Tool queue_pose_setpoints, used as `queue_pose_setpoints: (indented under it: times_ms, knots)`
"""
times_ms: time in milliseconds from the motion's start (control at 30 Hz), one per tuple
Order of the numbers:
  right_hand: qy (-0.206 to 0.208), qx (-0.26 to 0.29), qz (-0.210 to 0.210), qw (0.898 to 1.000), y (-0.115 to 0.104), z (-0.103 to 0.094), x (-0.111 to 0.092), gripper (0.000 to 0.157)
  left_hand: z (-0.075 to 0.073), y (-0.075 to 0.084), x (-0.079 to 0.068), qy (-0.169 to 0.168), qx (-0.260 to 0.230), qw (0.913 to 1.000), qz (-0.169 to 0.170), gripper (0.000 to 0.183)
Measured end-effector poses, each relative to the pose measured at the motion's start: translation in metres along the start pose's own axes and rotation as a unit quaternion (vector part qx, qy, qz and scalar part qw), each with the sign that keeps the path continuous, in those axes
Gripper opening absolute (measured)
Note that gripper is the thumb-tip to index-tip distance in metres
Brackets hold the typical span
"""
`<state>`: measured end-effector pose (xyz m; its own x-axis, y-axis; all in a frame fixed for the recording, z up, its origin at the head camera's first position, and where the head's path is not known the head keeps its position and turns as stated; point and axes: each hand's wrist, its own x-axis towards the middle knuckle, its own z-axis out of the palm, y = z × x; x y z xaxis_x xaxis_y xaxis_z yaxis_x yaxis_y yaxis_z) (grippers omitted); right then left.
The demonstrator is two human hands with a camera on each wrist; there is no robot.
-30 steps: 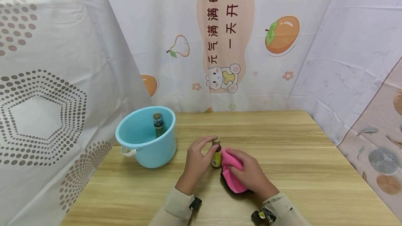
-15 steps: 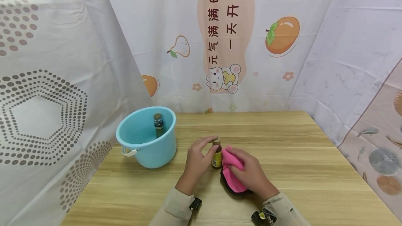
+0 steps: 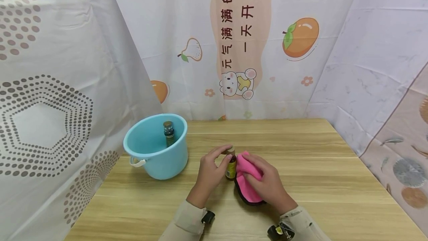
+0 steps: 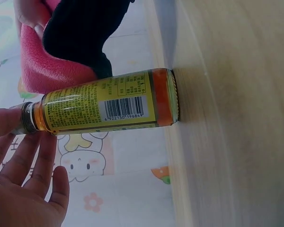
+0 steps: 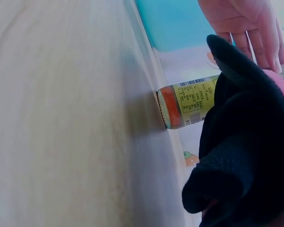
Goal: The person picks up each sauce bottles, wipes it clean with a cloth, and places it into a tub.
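Note:
A small bottle [image 3: 230,171] with a yellow label, barcode and brown cap stands upright on the wooden table. My left hand [image 3: 210,168] pinches it at the cap, thumb on one side and fingertips on the other; the left wrist view shows the grip on the neck of the bottle [image 4: 102,105]. On its right side, my right hand [image 3: 269,183] grips a bunched cloth [image 3: 250,192], pink on one face and black on the other. The cloth lies right against the bottle's side. In the right wrist view, the black face of the cloth [image 5: 248,142] covers much of the bottle.
A light blue bucket [image 3: 167,166] with a white handle grip stands at the left of the table [image 3: 301,148]. Inside it leans another dark bottle [image 3: 169,134] with a brown cap. Printed curtains [image 3: 200,96] hang behind the table and at both sides.
My right hand and the cloth have shifted slightly upward along the bottle, away from me. The left hand, the bottle and the bucket have stayed in place.

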<state>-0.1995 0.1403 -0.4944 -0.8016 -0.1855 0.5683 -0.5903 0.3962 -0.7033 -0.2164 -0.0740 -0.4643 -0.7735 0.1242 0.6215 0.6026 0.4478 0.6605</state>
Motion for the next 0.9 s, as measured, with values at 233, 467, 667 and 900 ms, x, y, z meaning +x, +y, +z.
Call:
queue_pose_setpoints:
  times_ms: [233, 467, 667, 900]
  knots:
    - [-0.011, -0.024, 0.0, 1.0, 0.002, 0.0022, -0.0009, 0.06, 0.0005, -0.0017, -0.0002, 0.002, 0.0, 1.0, -0.003, 0.029]
    - [-0.031, -0.048, 0.02, 0.998, 0.0025, 0.0029, -0.0009, 0.06, -0.0003, -0.0004, -0.0006, -0.002, -0.003, 0.9999, -0.011, 0.029]
    - [-0.055, -0.063, 0.05, 0.995, 0.0008, 0.0026, -0.0003, 0.057, -0.0017, -0.0032, -0.0002, 0.004, -0.011, 0.9995, -0.028, 0.038]
    - [-0.073, -0.06, 0.074, 0.993, 0.0, 0.0026, -0.0018, 0.057, -0.0015, -0.0047, -0.0002, 0.022, -0.022, 0.9995, -0.008, 0.032]
